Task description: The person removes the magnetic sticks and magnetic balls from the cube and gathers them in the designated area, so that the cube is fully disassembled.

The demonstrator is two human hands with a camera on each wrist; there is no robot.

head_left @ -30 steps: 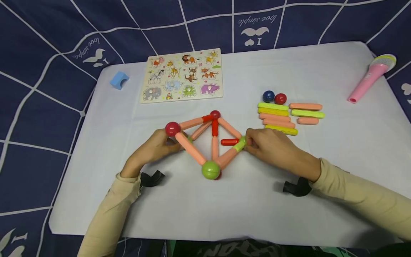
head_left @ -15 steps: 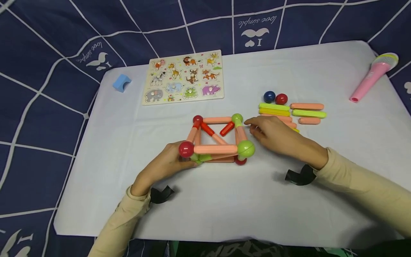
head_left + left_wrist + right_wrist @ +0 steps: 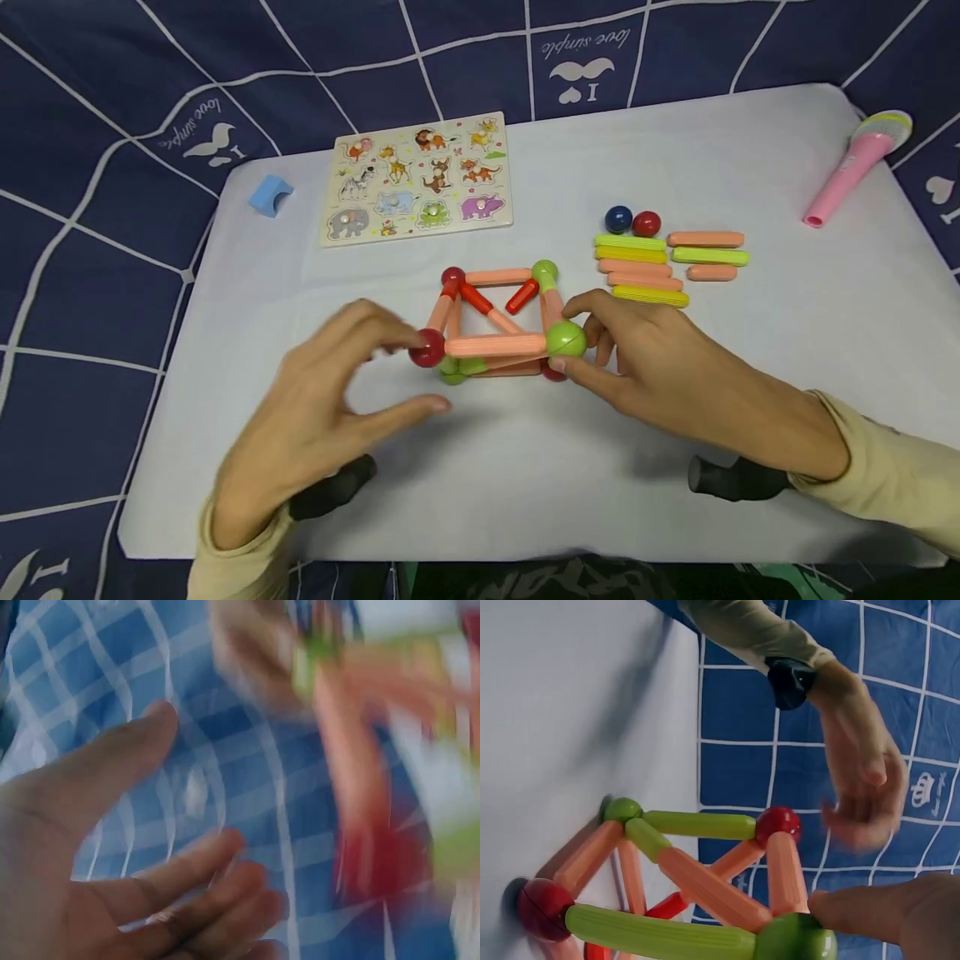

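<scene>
A frame of coloured sticks [image 3: 495, 345] and balls stands on the white table in front of the person. The right hand [image 3: 667, 375] holds the green ball [image 3: 566, 339] at its near right corner between thumb and fingers. Close to the red ball [image 3: 427, 350] at the near left corner, the left hand [image 3: 315, 417] is spread wide and holds nothing. Seen from the right wrist, a gap separates the left hand [image 3: 866, 772] from the red ball [image 3: 778, 826]. Lime sticks [image 3: 697, 825] run up the frame's sides. The left wrist view is blurred.
Loose sticks [image 3: 639, 295], a blue ball [image 3: 618, 219] and another red ball [image 3: 647, 223] lie right of the frame. Behind are an animal puzzle board [image 3: 420, 179] and a blue arch block [image 3: 271, 196]. A pink microphone [image 3: 847, 179] lies at the far right.
The stick frame has been turned so one side faces the person. The left hand has let go and drawn back; the right hand has gone from the rear green ball to the near one.
</scene>
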